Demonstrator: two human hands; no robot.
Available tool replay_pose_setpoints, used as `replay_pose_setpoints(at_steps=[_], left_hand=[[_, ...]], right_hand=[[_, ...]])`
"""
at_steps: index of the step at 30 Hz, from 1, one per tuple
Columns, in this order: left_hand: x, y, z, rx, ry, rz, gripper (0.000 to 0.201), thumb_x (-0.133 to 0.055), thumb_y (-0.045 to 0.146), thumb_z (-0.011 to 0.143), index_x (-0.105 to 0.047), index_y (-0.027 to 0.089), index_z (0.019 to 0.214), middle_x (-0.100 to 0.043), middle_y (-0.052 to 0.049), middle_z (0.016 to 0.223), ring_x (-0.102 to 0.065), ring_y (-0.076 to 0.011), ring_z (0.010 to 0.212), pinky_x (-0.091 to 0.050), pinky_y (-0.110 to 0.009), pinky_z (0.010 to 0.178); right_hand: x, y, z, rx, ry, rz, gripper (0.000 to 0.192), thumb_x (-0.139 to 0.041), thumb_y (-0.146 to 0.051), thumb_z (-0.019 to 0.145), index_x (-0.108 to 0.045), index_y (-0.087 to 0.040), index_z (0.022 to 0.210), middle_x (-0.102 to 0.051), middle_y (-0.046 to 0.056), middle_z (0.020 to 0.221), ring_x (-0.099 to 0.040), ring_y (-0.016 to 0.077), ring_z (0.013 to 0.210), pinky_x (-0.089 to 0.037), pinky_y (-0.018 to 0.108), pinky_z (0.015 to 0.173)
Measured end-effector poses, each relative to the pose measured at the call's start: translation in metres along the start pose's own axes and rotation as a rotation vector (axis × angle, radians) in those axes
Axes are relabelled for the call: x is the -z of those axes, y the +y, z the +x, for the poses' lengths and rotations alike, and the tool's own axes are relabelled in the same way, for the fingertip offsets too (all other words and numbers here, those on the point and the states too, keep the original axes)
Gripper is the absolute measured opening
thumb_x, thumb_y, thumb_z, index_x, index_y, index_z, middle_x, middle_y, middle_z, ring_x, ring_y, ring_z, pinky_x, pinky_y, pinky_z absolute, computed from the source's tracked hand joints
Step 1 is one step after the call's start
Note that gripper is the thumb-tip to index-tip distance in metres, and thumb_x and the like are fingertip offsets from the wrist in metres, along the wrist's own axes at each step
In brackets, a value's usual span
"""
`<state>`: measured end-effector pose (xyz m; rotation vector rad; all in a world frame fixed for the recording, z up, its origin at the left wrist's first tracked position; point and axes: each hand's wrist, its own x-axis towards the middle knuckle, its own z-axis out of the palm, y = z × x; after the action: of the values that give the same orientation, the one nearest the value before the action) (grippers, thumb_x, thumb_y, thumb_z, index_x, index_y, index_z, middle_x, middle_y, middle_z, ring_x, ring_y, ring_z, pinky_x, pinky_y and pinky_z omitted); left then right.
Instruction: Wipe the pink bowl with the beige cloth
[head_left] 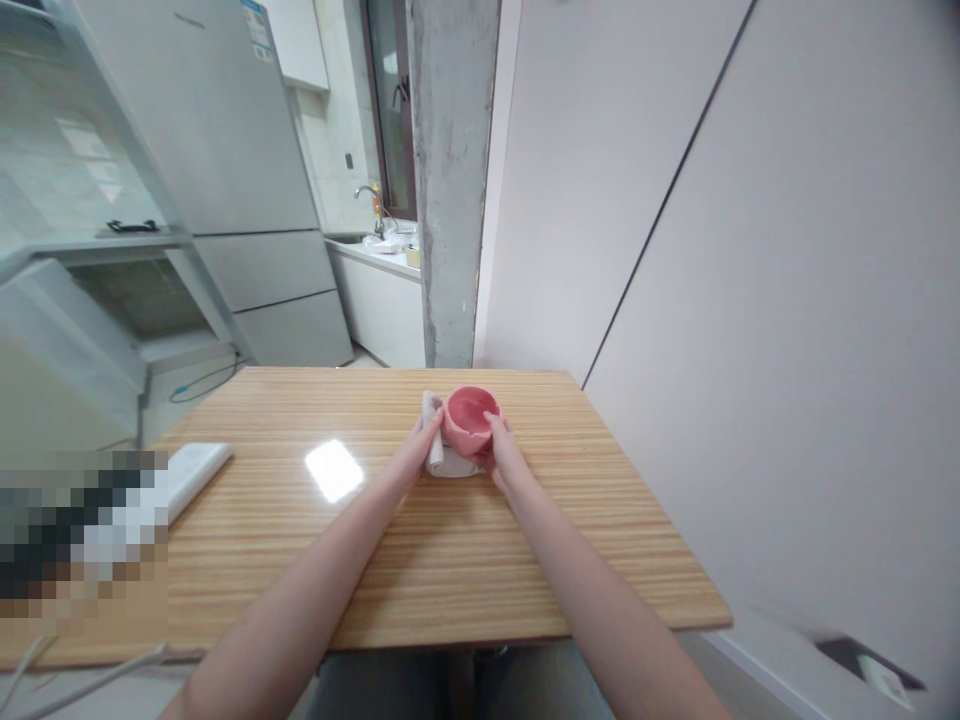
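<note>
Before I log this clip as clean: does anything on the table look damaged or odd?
Possibly: the pink bowl held between left hand and right hand shows a notch in its near rim, maybe a chip; too small to confirm.

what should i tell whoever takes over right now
Left hand: grip on the folded white cloth beside and under the pink bowl.
Right hand: fingers curled on the bowl's near right rim, steadying it.
Bowl sits upright on the cloth, mid-table toward the far edge of the wooden table; its inside looks empty.
A white flat device lies at the table's left edge.
Whether wiping has begun cannot be told.
</note>
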<state>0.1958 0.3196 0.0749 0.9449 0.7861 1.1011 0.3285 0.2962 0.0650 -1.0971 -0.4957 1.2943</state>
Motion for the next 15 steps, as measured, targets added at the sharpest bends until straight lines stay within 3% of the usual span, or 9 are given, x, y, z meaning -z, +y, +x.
replay_pose_setpoints(at_steps=[7,10,15], left_hand=[[0.004,-0.003,-0.001,0.063,0.033,0.07,0.047,-0.073,0.039,0.07,-0.06,0.019,0.11,-0.067,-0.01,0.113,-0.062,-0.0254,0.106,-0.05,-0.036,0.092],[0.005,-0.005,-0.002,0.047,0.046,0.076,0.044,-0.073,0.039,0.07,-0.061,0.019,0.107,-0.067,-0.009,0.113,-0.061,-0.0255,0.109,-0.049,-0.035,0.092],[0.005,-0.005,-0.001,0.034,0.045,0.105,0.042,-0.071,0.04,0.071,-0.061,0.02,0.107,-0.068,-0.009,0.108,-0.062,-0.0254,0.105,-0.047,-0.036,0.093]], right_hand=[[0.027,-0.038,0.012,0.133,0.114,0.081,0.031,-0.054,-0.04,0.074,-0.052,-0.028,0.103,-0.064,0.0,0.092,-0.06,0.0153,0.073,-0.054,0.027,0.055],[0.052,-0.063,0.019,0.189,0.176,-0.081,0.032,-0.056,-0.035,0.072,-0.05,-0.029,0.103,-0.063,0.0,0.097,-0.06,0.0152,0.077,-0.056,0.027,0.056],[0.096,-0.086,0.025,0.156,0.306,-0.376,0.034,-0.054,-0.025,0.071,-0.053,-0.025,0.106,-0.064,0.004,0.096,-0.063,0.0165,0.073,-0.056,0.031,0.057]])
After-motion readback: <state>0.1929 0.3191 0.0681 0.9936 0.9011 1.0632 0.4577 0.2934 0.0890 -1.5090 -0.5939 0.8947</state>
